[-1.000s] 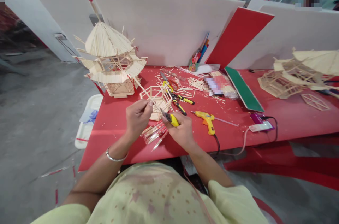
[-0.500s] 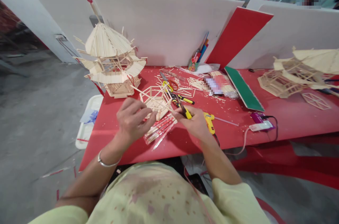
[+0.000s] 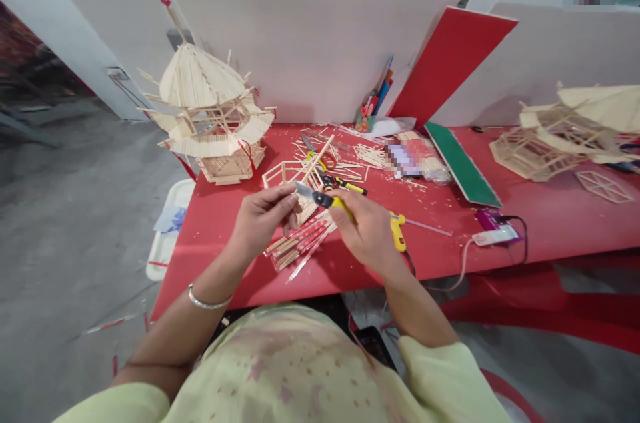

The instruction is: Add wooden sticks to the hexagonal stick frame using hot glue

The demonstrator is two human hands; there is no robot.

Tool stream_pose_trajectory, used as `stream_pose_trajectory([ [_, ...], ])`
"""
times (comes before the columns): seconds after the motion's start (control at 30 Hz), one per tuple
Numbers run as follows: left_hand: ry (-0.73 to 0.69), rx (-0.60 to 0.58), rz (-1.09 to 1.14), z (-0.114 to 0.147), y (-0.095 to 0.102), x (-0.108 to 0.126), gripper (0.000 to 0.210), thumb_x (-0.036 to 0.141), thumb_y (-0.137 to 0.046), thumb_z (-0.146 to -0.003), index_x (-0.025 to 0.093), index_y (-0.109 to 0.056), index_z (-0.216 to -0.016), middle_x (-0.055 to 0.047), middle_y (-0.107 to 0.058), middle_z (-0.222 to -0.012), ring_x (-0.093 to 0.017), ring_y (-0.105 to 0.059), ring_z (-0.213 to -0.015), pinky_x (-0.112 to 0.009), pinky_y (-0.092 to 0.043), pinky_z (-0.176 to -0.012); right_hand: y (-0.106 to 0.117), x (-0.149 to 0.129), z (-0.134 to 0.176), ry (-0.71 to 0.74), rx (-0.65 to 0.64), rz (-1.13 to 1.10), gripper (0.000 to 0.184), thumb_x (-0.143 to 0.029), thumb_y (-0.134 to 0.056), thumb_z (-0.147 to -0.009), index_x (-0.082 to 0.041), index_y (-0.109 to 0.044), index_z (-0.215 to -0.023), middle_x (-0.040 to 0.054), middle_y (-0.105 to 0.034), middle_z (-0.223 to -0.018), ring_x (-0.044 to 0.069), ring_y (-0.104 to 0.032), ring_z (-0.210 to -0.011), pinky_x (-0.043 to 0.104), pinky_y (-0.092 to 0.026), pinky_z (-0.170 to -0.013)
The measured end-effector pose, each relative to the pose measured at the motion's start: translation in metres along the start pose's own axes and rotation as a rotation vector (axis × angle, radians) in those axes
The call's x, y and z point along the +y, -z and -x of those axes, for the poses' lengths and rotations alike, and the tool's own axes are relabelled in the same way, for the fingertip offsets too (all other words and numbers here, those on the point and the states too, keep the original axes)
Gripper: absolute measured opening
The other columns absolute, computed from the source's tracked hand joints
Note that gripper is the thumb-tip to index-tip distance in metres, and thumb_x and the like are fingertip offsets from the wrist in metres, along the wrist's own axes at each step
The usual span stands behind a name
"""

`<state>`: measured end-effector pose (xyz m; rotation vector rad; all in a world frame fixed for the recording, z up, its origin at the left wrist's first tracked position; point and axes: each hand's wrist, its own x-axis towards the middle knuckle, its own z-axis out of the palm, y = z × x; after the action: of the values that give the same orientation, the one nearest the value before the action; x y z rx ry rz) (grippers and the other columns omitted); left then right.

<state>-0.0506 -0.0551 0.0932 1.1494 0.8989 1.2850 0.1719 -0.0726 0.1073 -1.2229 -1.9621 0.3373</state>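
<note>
My left hand (image 3: 267, 217) is closed in a pinch on a thin wooden stick (image 3: 320, 157) that slants up and away to the right. In my right hand (image 3: 367, 229) is a yellow-handled cutter (image 3: 324, 200); its grey blade points left and lies close to my left fingertips. Whether the blade touches the stick I cannot tell. Beneath and behind the hands sits a small open frame of wooden sticks (image 3: 280, 171), partly hidden. Red-and-clear packs of sticks (image 3: 300, 243) lie on the table just below it.
A stick-built pagoda (image 3: 210, 123) stands at the left on the red table (image 3: 220, 223); another model (image 3: 545, 136) is at the right. Scissors (image 3: 327, 159), a yellow glue gun (image 3: 397, 231), a pen holder (image 3: 365, 117) and a green board (image 3: 463, 166) lie around. Someone stands behind the partition (image 3: 300, 36).
The stick has swung from pointing up-left to pointing up-right. My left hand has moved right and pinches more tightly, and the cutter's blade has turned leftward toward it.
</note>
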Motion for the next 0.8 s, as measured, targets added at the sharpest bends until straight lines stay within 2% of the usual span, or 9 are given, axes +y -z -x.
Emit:
stream_pose_trajectory([
  [0.17, 0.078, 0.047, 0.111, 0.001, -0.003, 0.002, 0.025, 0.039, -0.089, -0.074, 0.017, -0.081, -0.084, 0.001, -0.055, -0.053, -0.006, -0.044, -0.043, -0.017, -0.028, -0.038, -0.018, -0.002, 0.003, 0.055, -0.036, 0.106, 0.041, -0.049, -0.047, -0.108, -0.023, -0.070, -0.130, 0.0085, -0.078, -0.113, 0.022, -0.072, -0.098, 0.032, -0.051, -0.081],
  [0.27, 0.079, 0.061, 0.107, 0.001, -0.003, 0.002, 0.024, 0.038, -0.089, -0.073, 0.017, -0.080, -0.081, 0.002, -0.051, -0.053, -0.006, -0.039, -0.045, -0.017, -0.024, -0.040, -0.021, 0.000, 0.002, 0.060, -0.027, 0.110, 0.042, -0.050, -0.047, -0.108, -0.023, -0.070, -0.130, 0.0086, -0.078, -0.114, 0.022, -0.072, -0.101, 0.032, -0.051, -0.083],
  [0.5, 0.068, 0.063, 0.112, 0.001, -0.002, 0.000, 0.022, 0.037, -0.087, -0.075, 0.018, -0.081, -0.084, 0.002, -0.046, -0.055, -0.006, -0.036, -0.049, -0.019, -0.023, -0.043, -0.024, 0.000, 0.001, 0.061, -0.010, 0.129, 0.042, -0.050, -0.048, -0.108, -0.022, -0.070, -0.131, 0.0092, -0.078, -0.115, 0.023, -0.073, -0.103, 0.033, -0.052, -0.085],
  [0.67, -0.001, 0.023, 0.057, 0.004, 0.001, -0.003, 0.026, 0.037, -0.087, -0.078, 0.019, -0.083, -0.096, 0.001, -0.050, -0.064, -0.006, -0.033, -0.052, -0.021, -0.023, -0.046, -0.027, 0.001, -0.001, 0.050, -0.011, 0.109, 0.042, -0.050, -0.048, -0.108, -0.023, -0.070, -0.131, 0.0091, -0.078, -0.118, 0.023, -0.072, -0.104, 0.032, -0.053, -0.085],
  [0.8, -0.107, 0.125, -0.012, 0.004, 0.001, -0.010, 0.025, 0.042, -0.086, -0.079, 0.019, -0.083, -0.088, 0.000, -0.054, -0.069, -0.006, -0.033, -0.052, -0.022, -0.024, -0.044, -0.030, 0.001, -0.001, 0.096, 0.014, 0.162, 0.041, -0.048, -0.049, -0.108, -0.022, -0.069, -0.133, 0.0098, -0.078, -0.114, 0.023, -0.072, -0.103, 0.033, -0.051, -0.085],
])
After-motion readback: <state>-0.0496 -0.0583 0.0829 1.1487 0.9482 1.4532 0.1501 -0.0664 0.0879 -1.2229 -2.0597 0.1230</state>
